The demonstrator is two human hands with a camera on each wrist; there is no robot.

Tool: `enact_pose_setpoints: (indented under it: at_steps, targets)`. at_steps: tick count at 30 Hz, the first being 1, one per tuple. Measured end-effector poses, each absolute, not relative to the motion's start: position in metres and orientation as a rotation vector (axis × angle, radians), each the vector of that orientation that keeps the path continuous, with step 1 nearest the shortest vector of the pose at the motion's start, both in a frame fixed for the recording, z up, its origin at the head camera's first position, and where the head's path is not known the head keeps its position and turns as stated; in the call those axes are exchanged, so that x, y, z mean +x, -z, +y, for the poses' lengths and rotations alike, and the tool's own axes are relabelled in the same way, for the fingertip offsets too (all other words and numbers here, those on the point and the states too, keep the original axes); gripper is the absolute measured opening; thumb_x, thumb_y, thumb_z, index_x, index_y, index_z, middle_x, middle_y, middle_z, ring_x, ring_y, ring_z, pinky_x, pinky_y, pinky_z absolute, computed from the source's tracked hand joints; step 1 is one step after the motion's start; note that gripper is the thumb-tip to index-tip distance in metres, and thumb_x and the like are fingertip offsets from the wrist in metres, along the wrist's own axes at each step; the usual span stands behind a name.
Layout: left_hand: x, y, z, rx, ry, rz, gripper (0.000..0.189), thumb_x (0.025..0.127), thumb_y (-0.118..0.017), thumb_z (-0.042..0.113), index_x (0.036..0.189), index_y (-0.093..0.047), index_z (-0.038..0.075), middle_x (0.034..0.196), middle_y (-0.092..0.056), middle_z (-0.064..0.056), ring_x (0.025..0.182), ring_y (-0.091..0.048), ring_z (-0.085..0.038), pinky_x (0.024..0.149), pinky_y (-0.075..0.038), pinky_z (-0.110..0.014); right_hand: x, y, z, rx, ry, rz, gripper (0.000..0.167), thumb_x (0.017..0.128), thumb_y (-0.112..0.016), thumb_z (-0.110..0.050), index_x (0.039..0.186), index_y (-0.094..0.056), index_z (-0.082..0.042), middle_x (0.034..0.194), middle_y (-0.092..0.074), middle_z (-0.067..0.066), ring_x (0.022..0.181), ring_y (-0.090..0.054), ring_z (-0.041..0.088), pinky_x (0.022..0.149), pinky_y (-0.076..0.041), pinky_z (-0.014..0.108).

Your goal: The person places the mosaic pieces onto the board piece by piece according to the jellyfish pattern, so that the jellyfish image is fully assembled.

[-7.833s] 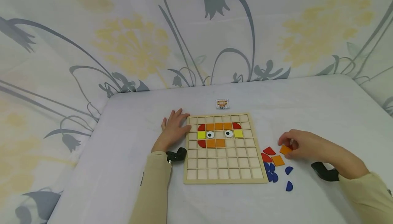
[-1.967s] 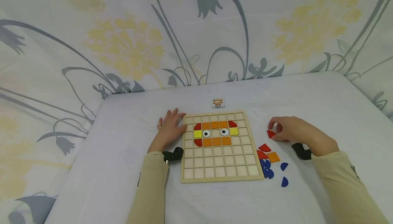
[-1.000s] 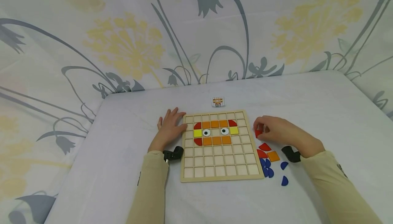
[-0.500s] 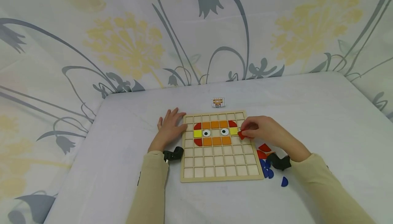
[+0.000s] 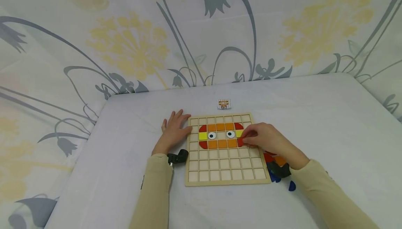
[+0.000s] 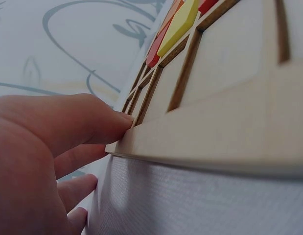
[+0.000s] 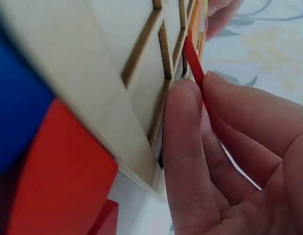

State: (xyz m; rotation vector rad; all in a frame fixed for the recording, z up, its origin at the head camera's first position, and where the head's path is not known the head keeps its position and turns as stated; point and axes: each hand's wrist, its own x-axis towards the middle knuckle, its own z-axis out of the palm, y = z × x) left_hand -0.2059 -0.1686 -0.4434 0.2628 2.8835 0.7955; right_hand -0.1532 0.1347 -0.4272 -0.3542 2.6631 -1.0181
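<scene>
A wooden grid board (image 5: 220, 183) lies on the table, with red, orange, yellow and eye tiles forming part of a face. My right hand (image 5: 262, 137) pinches a red quarter-circle tile (image 5: 240, 142) between thumb and fingertips, at the right end of the lower orange row. In the right wrist view this red tile (image 7: 193, 56) stands tilted, one end down at the grid. My left hand (image 5: 174, 131) rests at the board's left edge with fingers spread; the left wrist view shows the thumb of that hand (image 6: 48, 142) on the wooden rim.
A small picture card (image 5: 224, 104) lies beyond the board. To its right sit spare red tiles (image 5: 268, 157), an orange square (image 5: 280, 160) and several blue rounded tiles (image 5: 292, 186), partly hidden by the right wrist's black camera (image 5: 279, 169). A floral cloth hangs behind.
A third orange square has joined the lower row. My right hand has carried the red tile from the table leftward onto the board, to that row's end. The left hand stays at the edge.
</scene>
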Motion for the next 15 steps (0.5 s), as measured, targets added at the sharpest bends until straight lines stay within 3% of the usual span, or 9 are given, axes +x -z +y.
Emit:
enact_pose_setpoints:
  at_steps: [7,15]
  targets:
    - [-0.2056,0.4425,-0.1676,0.261,-0.78,2.886,0.047,0.086,-0.049,0.032,0.131,-0.045,0.019,0.147,-0.018,-0.006,0.135,-0.002,-0.025,0.101,0.004,-0.053,-0.151,0.4266,0.1309,-0.356,0.96,2.685,0.011,0.083,-0.063,-0.024,0.089,-0.066,-0.015,0.078,-0.06,-0.004,0.073,-0.051,0.015,0.069,-0.043,0.031]
    - [-0.2052,0.442,-0.1672,0.255,-0.778,2.888,0.048,0.085,-0.049,0.032,0.131,-0.044,0.02,0.147,-0.018,-0.006,0.135,-0.003,-0.025,0.101,0.004,-0.053,-0.1511,0.427,0.132,-0.387,0.942,2.684,0.013,0.084,-0.061,-0.025,0.092,-0.066,-0.016,0.081,-0.061,-0.005,0.075,-0.051,0.015,0.071,-0.043,0.032]
